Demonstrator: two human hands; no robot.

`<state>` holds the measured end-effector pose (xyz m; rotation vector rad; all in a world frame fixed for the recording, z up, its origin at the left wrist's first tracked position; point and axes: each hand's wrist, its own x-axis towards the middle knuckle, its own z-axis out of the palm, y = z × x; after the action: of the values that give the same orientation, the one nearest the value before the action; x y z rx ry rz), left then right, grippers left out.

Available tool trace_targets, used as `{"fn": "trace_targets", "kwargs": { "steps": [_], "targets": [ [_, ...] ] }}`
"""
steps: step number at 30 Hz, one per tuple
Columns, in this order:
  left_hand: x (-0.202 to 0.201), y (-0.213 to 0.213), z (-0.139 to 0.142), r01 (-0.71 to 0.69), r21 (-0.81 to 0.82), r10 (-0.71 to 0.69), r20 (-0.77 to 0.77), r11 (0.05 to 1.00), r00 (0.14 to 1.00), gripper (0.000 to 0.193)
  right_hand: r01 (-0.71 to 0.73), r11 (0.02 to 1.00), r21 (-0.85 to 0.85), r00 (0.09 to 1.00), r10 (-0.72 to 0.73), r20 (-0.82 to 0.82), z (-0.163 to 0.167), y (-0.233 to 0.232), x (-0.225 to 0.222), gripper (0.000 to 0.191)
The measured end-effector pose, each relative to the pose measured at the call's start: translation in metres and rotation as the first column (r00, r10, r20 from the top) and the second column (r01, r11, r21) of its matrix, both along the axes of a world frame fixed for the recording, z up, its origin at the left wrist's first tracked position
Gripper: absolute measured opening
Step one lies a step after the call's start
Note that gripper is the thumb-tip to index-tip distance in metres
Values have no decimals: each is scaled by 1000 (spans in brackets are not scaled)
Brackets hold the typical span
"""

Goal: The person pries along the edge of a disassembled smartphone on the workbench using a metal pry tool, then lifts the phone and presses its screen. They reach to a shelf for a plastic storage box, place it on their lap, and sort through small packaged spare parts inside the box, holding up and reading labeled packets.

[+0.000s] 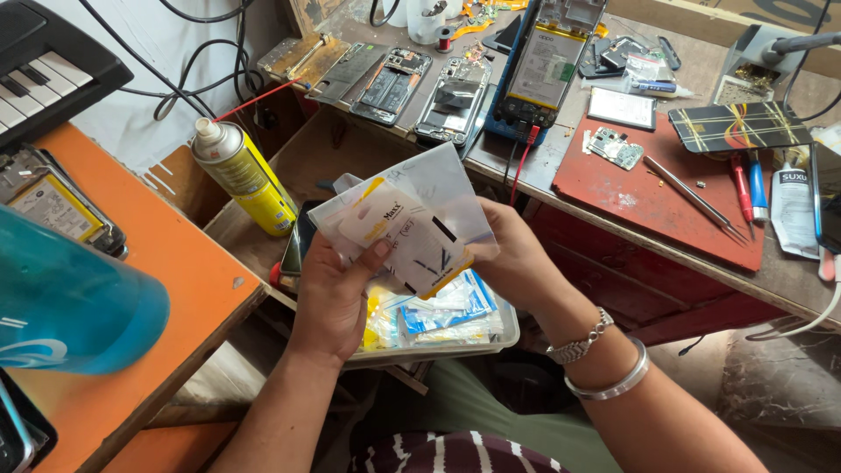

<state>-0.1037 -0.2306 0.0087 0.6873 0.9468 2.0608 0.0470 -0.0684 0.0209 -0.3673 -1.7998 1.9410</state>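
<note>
Two hands hold a small stack of flat plastic packets [407,223] above a clear tray [504,337] of similar packets. Left hand [333,293] has its grip clenched on the lower edge, thumb on top; right hand [517,258] grasps the far side. Packets look light, thin, slippery, bendable; edges suit holding. Long axis tilts upper-left to lower-right.

Head view under bright, even daylight from above; shadows are soft and short, darkest beneath the workbench [701,263]. The blue bottle [70,298] at the left edge is blurred and out of focus. Mild glare marks the plastic packets [412,219] and the spray can [245,175]. Straight edges bow slightly near the frame's borders.
</note>
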Motion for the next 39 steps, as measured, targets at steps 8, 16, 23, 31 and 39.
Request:
{"fn": "trace_targets", "kwargs": {
  "steps": [8, 16, 23, 31, 39],
  "targets": [
    [-3, -1, -2, -32, 25, 33, -51, 999, 998, 47, -109, 980, -168, 993, 98, -70, 3, 0, -1, 52],
    [-17, -11, 4, -176, 61, 178, -41, 983, 983, 49, -99, 901, 422, 962, -21, 272, 18, 15, 13, 37],
    [-19, -13, 2, -194, 60, 196, -29, 979, 980, 44, -566, 452, 690, 752, -60, 656, 31, -25, 8, 67],
    [-21, -17, -5, -95, 24, 95, 7, 995, 995, 40, -360, 635, 684, 831, -115, 544, 44, -8, 23, 33],
    [-21, -19, -7, 32, -3, -31, 113, 999, 993, 34, 106, 971, 216, 967, -151, 203, 31, 24, 27, 27]
  ]
}}
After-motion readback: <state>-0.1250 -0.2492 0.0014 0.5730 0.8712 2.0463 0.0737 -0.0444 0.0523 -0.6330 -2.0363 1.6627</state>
